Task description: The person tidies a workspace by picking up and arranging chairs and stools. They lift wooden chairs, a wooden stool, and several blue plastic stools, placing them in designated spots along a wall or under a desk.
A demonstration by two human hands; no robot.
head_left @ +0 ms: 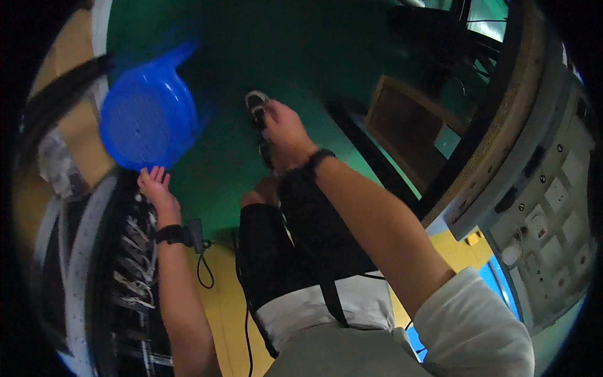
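Observation:
A round blue plastic stool [147, 119] with a textured top stands at the left, slightly blurred, one part of it stretching up and to the right. My left hand [158, 187] is stretched toward its near edge with fingers apart; whether the fingertips touch it, I cannot tell. In front of my body hangs my right hand [286, 135], seen from the back above my shoe [256, 100]. The fingers of that hand point down and are mostly hidden, and no object shows in it.
To the left are brown cardboard [75, 41] and a dark rack [135, 264] with pale cords. At the right, a workbench edge [496, 138] carries a panel with switches and sockets [553, 213]. A brown wooden box [402, 135] sits under it. The floor [220, 38] is green, with yellow nearer me.

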